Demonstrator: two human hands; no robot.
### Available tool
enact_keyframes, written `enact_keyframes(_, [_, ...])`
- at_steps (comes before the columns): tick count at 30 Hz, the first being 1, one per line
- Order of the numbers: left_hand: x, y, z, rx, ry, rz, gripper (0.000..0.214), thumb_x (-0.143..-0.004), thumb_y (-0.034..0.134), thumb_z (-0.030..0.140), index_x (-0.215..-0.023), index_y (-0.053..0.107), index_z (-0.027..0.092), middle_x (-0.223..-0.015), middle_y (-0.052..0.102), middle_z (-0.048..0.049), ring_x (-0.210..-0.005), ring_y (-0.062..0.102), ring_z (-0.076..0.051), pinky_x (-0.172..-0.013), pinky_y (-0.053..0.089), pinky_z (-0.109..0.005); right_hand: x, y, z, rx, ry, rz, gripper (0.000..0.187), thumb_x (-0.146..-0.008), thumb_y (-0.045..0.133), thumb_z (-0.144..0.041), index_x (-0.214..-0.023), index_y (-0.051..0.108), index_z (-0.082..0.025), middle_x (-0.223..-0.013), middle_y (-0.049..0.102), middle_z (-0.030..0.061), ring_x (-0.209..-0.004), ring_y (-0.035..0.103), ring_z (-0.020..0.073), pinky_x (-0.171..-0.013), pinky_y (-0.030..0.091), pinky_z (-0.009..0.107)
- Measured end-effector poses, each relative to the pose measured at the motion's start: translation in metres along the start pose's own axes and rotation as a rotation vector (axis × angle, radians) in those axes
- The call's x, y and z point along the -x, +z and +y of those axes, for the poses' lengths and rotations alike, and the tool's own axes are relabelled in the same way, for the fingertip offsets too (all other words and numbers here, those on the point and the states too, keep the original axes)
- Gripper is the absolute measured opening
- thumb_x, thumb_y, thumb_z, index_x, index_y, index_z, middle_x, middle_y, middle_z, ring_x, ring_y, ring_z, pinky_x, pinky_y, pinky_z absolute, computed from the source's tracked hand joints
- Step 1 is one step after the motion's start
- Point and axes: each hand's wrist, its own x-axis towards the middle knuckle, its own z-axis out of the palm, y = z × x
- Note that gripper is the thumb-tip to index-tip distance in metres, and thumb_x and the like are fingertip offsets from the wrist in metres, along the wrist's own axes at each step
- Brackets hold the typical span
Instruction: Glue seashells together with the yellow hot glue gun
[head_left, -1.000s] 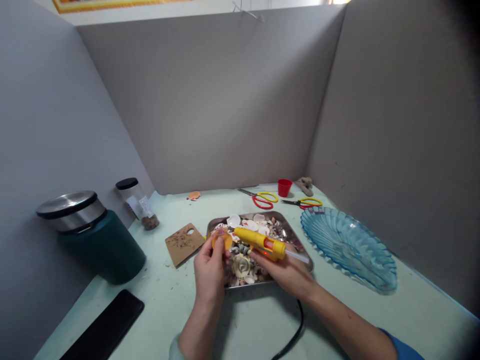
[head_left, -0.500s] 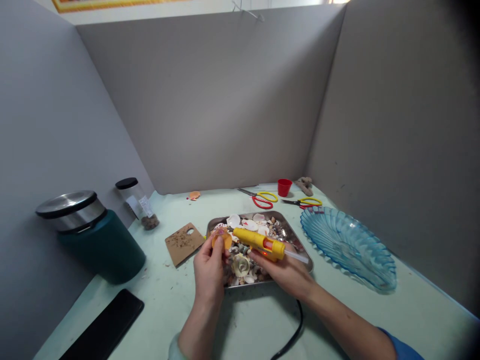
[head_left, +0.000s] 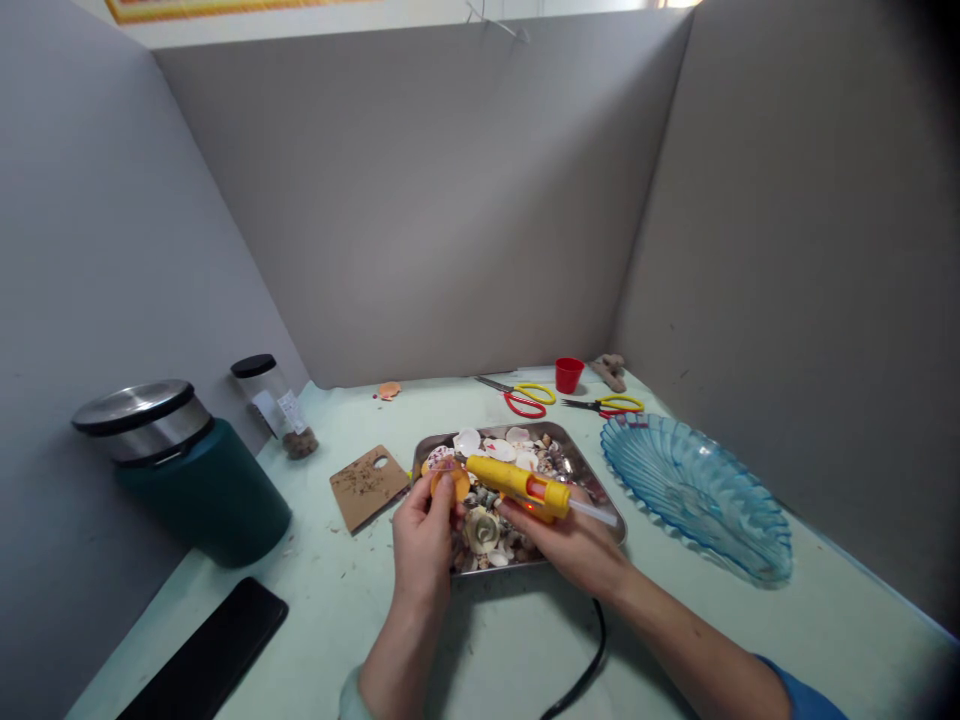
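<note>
My left hand [head_left: 424, 535] pinches an orange shell [head_left: 454, 484] between thumb and fingers, above the left side of a metal tray [head_left: 604, 490]. Wrapped round a yellow hot glue gun [head_left: 517, 482] is my right hand [head_left: 574, 540]. The gun's nozzle points left and sits close to the top edge of the orange shell; whether they touch I cannot tell. A clear glue stick [head_left: 592, 512] sticks out of its back end, and a small light glows on its side. Under both hands the tray holds many shells, among them a pale round one [head_left: 481, 531].
Right of the tray lies a blue glass dish [head_left: 697, 495]. Two pairs of scissors [head_left: 525, 396], a red cup [head_left: 568, 375] and driftwood [head_left: 609, 372] are at the back. On the left are a brown card [head_left: 367, 488], a jar [head_left: 276, 408], a teal canister [head_left: 202, 490] and a black phone [head_left: 210, 655].
My left hand has shifted slightly right with the orange shell, bringing its top edge closer to the glue gun's nozzle. My right hand and the gun have hardly moved.
</note>
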Motion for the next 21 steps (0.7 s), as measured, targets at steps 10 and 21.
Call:
enact_keyframes(10, [-0.0001, -0.0007, 0.0007, -0.002, -0.013, -0.016, 0.060, -0.064, 0.078, 0.050, -0.105, 0.070, 0.008, -0.055, 0.055, 0.0032, -0.049, 0.046, -0.008, -0.048, 0.035, -0.018, 0.0017, 0.0016, 0.0029, -0.018, -0.005, 0.005, 0.023, -0.085, 0.064, -0.035, -0.101, 0.072, -0.021, -0.099, 0.076, 0.0043, -0.100, 0.069, 0.0266, -0.088, 0.057, 0.036])
enact_keyframes(21, [0.0028, 0.0003, 0.0038, -0.025, -0.094, -0.108, 0.062, -0.062, 0.076, 0.058, -0.103, 0.069, 0.010, -0.050, 0.050, 0.0064, -0.037, 0.032, -0.005, -0.037, 0.022, -0.018, 0.0023, 0.0033, 0.0046, -0.050, -0.004, -0.009, 0.024, -0.085, 0.065, -0.037, -0.101, 0.071, -0.022, -0.098, 0.076, 0.0043, -0.099, 0.069, 0.0267, -0.087, 0.058, 0.037])
